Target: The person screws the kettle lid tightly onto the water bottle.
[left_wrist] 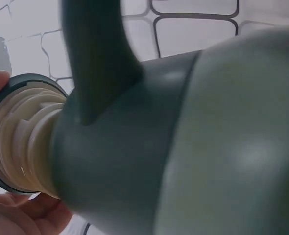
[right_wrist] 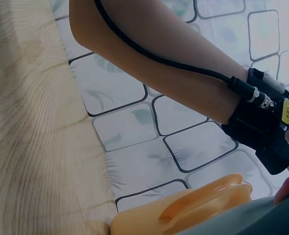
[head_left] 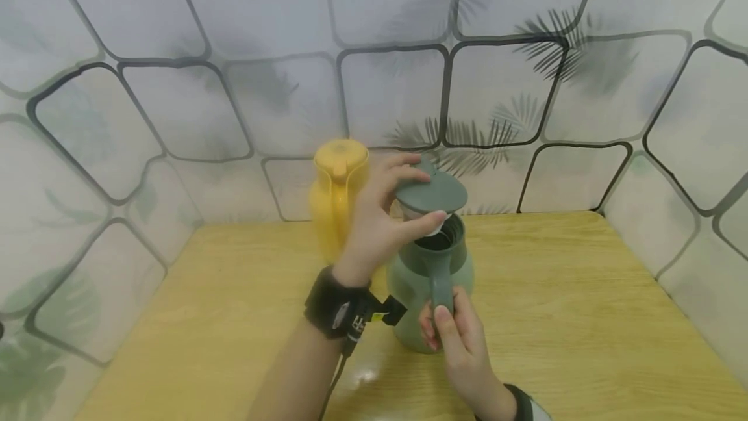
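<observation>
A green vacuum jug [head_left: 406,288] stands on the table with its mouth uncovered. Just over that mouth, my left hand [head_left: 380,223] holds the jug's dark green lid [head_left: 435,193], tilted, between thumb and fingers. In the left wrist view the lid's pale screw-threaded plug [left_wrist: 29,132] shows right at the jug's neck [left_wrist: 110,152]; whether it touches the rim, I cannot tell. My right hand [head_left: 467,349] grips the jug's handle [head_left: 441,281], with fingers wrapped round its lower part.
Behind and left of the green jug stands a yellow jug [head_left: 327,206] with its lid on, partly hidden by my left hand. A wood-grain table [head_left: 561,317] bears both. Patterned panels [head_left: 391,96] rise along its back and sides. A cable [right_wrist: 169,63] runs along my left forearm.
</observation>
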`<state>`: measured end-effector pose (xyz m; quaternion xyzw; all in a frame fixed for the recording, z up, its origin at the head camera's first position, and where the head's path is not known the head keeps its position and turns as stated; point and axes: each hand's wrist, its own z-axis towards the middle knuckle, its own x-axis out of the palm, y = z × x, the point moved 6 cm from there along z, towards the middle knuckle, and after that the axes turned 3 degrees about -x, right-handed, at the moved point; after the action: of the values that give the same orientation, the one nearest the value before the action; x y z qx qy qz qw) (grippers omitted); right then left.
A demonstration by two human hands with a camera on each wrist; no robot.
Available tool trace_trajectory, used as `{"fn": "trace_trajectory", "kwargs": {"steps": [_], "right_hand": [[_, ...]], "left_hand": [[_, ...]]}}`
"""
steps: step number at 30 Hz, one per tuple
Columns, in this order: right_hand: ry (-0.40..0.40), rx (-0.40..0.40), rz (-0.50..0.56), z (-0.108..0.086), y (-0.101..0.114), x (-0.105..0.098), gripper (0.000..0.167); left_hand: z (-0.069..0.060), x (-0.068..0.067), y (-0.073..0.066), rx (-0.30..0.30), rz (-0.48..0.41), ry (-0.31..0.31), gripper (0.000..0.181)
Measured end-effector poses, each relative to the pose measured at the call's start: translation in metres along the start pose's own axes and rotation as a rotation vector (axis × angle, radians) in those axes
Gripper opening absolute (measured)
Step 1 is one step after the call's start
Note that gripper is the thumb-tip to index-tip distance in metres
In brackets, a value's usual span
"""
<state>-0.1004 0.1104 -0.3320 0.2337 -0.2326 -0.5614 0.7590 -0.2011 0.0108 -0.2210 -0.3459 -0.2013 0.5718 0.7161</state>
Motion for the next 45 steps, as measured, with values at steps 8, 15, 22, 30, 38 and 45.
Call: {"fn": "trace_trajectory", "kwargs": {"steps": [8, 15, 22, 30, 38, 45], "right_hand": [[-0.006, 0.01, 0.005, 0.0, 0.001, 0.001, 0.013], [-0.011, 0.039, 0.002, 0.0, 0.003, 0.001, 0.012], [-0.007, 0.035, 0.006, -0.001, 0.003, 0.002, 0.013], [-0.006, 0.027, 0.006, -0.001, 0.002, 0.001, 0.012], [-0.009, 0.024, 0.006, 0.0, 0.002, 0.001, 0.011], [-0.006, 0.012, 0.017, 0.002, 0.002, 0.002, 0.01]], "left_hand": [[-0.01, 0.01, 0.009, 0.084, 0.108, 0.035, 0.043], [-0.02, 0.015, 0.017, 0.073, 0.119, 0.031, 0.044], [-0.025, 0.015, 0.02, 0.087, 0.129, 0.023, 0.044], [-0.028, 0.014, 0.024, 0.122, 0.153, 0.024, 0.043], [-0.029, 0.012, 0.023, 0.15, 0.149, 0.026, 0.042], [-0.031, 0.014, 0.023, 0.196, 0.21, 0.048, 0.043]]}}
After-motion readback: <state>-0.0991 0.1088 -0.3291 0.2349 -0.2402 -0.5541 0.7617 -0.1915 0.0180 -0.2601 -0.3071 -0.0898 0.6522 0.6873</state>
